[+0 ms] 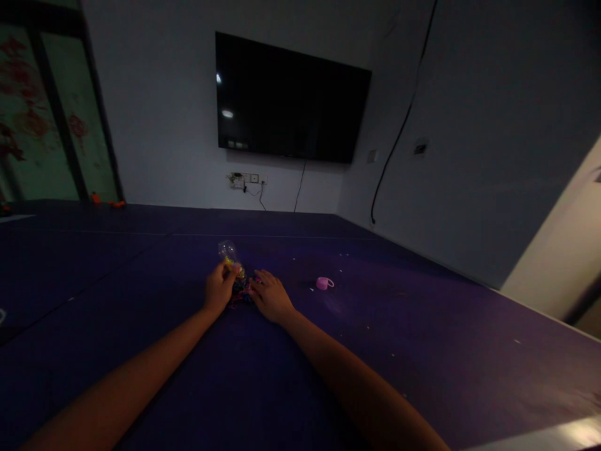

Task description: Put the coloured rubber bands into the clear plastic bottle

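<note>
In my left hand (220, 288) I grip a clear plastic bottle (227, 250), tilted, with something yellow showing near its lower end. Its rounded end points up and away from me. Just below its other end lies a small pile of dark, multicoloured bits (240, 292), too small and dim to name. My right hand (271, 297) rests at the right side of that pile, fingers stretched out over its edge and partly covering it. A pink cap with a loop (323, 283) sits apart on the floor, to the right of my right hand.
The floor is a purple mat (188, 363) with seams and scattered white specks. Ahead, a large television (291, 100) hangs above wall sockets (248, 180) and cables. A black cable (399, 131) runs down the right wall. Orange objects (117, 204) lie by the glass door (59, 119).
</note>
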`<state>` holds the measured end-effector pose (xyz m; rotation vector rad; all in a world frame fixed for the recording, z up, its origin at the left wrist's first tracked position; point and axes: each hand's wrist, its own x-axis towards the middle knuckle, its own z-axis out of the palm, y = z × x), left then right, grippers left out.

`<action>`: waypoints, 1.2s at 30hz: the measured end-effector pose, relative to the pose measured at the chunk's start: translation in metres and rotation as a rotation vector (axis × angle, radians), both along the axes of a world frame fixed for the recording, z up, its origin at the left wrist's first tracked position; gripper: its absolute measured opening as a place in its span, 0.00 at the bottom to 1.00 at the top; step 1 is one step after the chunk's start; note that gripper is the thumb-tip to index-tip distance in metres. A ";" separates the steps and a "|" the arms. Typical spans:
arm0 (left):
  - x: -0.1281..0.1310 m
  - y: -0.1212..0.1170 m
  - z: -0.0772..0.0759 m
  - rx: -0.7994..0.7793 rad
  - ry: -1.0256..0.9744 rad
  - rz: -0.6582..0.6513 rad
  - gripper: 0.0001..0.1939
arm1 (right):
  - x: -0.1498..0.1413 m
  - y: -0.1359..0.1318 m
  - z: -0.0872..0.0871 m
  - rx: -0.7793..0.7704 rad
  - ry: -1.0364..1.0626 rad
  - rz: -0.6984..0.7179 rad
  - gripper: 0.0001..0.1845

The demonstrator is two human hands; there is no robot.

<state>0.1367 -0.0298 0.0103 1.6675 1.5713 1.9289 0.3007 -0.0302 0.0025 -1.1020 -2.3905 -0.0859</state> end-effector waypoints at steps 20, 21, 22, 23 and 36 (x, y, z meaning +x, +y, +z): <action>-0.003 0.005 -0.005 -0.009 0.002 0.043 0.26 | 0.000 0.002 -0.002 0.015 -0.001 0.000 0.22; -0.004 0.006 -0.006 -0.006 0.002 0.045 0.26 | 0.000 0.002 -0.002 0.015 -0.003 0.001 0.22; -0.004 0.006 -0.006 -0.001 0.002 0.047 0.26 | 0.000 0.002 -0.002 0.015 -0.005 0.002 0.22; -0.004 0.007 -0.006 0.005 0.004 0.054 0.26 | 0.000 0.002 -0.002 0.014 -0.008 0.001 0.22; -0.004 0.005 -0.006 0.010 0.052 0.124 0.28 | 0.000 0.000 0.000 0.010 0.004 -0.006 0.22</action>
